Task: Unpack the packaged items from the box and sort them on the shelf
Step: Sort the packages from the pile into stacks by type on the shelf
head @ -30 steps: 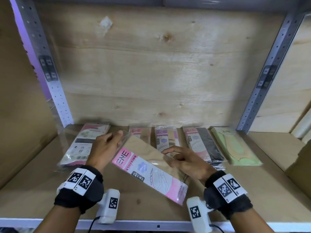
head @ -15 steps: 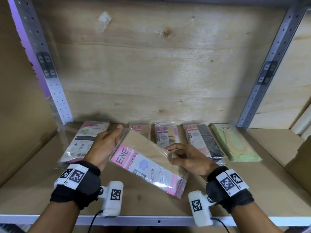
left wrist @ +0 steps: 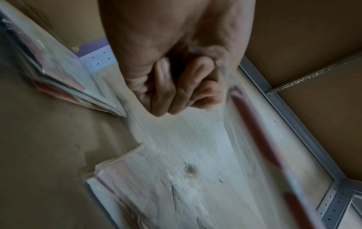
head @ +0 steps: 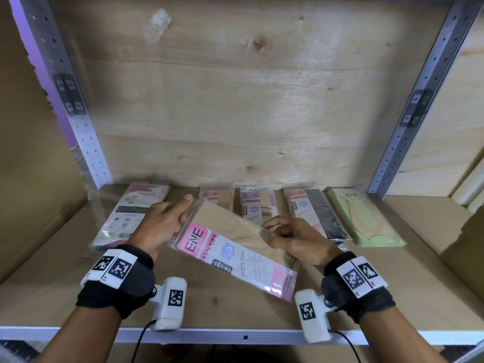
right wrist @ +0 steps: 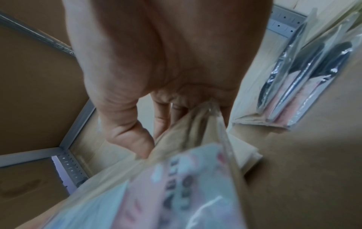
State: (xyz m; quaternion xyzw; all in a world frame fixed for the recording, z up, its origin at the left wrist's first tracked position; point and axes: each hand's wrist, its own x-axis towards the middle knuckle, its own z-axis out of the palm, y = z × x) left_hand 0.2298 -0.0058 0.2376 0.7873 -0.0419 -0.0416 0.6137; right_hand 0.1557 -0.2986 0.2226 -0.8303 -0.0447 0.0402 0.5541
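Observation:
A tan stocking packet (head: 235,247) with a pink ENE label is held aslant above the shelf board (head: 392,284), between both hands. My left hand (head: 183,213) grips its upper left edge, thumb on top. My right hand (head: 269,229) pinches its right long edge with curled fingers. In the left wrist view the fingers (left wrist: 176,93) are curled beside the blurred packet (left wrist: 254,124). The right wrist view shows the thumb and fingers (right wrist: 135,139) closed on the packet (right wrist: 186,178).
Along the back of the shelf lie a white and pink packet (head: 133,213), two tan ENE packets (head: 217,197) (head: 258,205), a black one (head: 314,210) and a green one (head: 361,218). Metal uprights (head: 78,127) (head: 408,121) frame the bay. Black packets (right wrist: 305,77) lie right of my hand.
My right hand went from fingers spread on the packet to pinching its edge. Both hands have raised the packet slightly off the shelf.

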